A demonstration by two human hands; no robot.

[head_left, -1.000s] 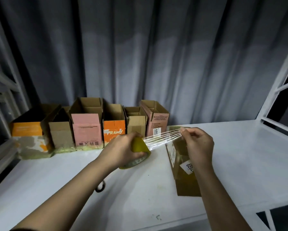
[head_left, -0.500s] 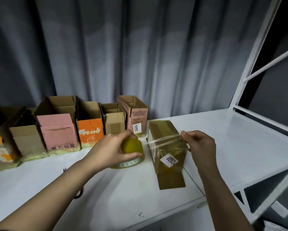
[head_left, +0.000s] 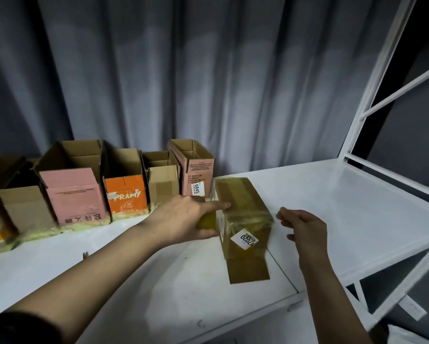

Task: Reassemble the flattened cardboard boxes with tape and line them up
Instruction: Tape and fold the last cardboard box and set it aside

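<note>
1. The box point(head_left: 243, 214) sits on the white table point(head_left: 357, 209), just right of the row point(head_left: 104, 187) of finished boxes lined up along the curtain point(head_left: 208, 83). It lies on its side with one flap flat on the table toward the camera, and shiny tape is wrapped over it.
2. Left hand point(head_left: 183, 219) grips the yellowish tape roll point(head_left: 207, 220) tight against the box's left side, index finger stretched out onto the top face, looks like it's pressing the tape down.
3. Right hand point(head_left: 305, 227) hangs just right of the box, fingers loosely curled, holding nothing and not touching it.
4. Handling guess: empty small carton, so really light and it'll skid on that smooth table if you push from one side only. Walls are stiff-ish but dent if squeezed mid-panel.
5. I'd grab it across two opposite sides near the edges, where it's strongest. The taped faces look slick, so bare cardboard gives better grip.
6. That loose flap will flop around when lifted, so mind it.
</note>
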